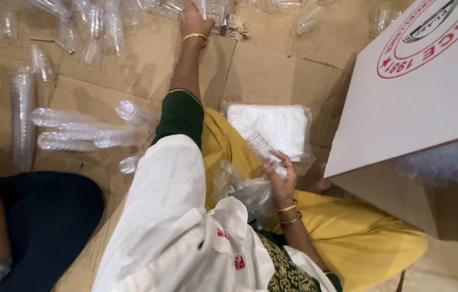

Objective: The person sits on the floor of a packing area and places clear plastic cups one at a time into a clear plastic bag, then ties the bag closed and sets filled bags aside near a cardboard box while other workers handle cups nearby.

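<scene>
Left hand (194,21): stretched to the far edge of the cardboard floor (261,75), fingers down among the clear plastic bottles (104,27) scattered there; closed on one or only touching, cannot tell, fingertips cut off by the frame.
Right hand (283,181): held over the lap, fingers curled round a single clear bottle (264,148), pinching it near the base, neck tilted up and away.
Under the right hand: crumpled clear plastic bag (239,189) on the yellow cloth of the lap.
Just beyond the held bottle: white packet in a clear wrap (277,124), lying on the cardboard.
Left side of the cardboard: row of nested clear bottles (83,130) lying flat, a longer stack (22,113) beside it.
Right edge: big white carton (418,97), flap open.
Doing it well, by judgement: light grip on thin walls, pick one bottle by the neck, keep the held one clear of the bag.
</scene>
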### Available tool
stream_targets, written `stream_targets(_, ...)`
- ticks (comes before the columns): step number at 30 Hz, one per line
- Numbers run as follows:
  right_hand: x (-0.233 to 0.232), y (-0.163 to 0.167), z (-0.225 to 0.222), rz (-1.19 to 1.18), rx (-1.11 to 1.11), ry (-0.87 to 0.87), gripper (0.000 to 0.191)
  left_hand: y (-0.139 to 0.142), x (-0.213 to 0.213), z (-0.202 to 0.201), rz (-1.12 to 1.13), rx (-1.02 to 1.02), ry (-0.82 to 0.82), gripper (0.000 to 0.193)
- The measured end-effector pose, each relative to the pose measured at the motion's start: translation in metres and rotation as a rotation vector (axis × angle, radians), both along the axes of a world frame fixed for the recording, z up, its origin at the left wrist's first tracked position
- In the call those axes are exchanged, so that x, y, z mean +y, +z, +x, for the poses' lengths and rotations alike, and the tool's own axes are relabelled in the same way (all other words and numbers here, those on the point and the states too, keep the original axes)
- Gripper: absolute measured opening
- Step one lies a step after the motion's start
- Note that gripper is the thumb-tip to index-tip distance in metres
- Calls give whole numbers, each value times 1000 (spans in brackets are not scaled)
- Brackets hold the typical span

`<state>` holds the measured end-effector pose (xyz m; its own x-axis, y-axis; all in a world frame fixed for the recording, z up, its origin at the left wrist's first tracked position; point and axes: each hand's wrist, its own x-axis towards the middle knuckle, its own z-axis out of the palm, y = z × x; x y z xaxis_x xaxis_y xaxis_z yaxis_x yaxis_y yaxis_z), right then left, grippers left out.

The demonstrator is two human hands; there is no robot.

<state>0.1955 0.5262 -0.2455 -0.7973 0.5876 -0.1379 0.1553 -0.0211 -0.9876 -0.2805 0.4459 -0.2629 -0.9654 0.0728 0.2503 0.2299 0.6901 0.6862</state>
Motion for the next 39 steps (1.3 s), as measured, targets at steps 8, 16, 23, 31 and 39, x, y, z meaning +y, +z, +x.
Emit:
stream_targets(8, -8, 35, -2, 60, 167, -25, 52, 50, -21, 50, 1604, -729, -206, 40)
stream_targets(16, -22, 91, -9, 141, 334, 109, 68, 104, -82, 307, 1264, -821, -706, 66)
stream_targets(23, -39, 128, -8, 730, 334, 214, 81, 171, -128, 347, 1389, -952, -926, 72)
stream_targets(31, -55, 155, -13, 896, 523, 242, 81, 173, -141, 361, 1478, -915, -1062, 77)
stream_targets(39, -57, 140, 0, 433, 474, 349, 90, 178, -151, 353, 1675, -863, -1194, 66)
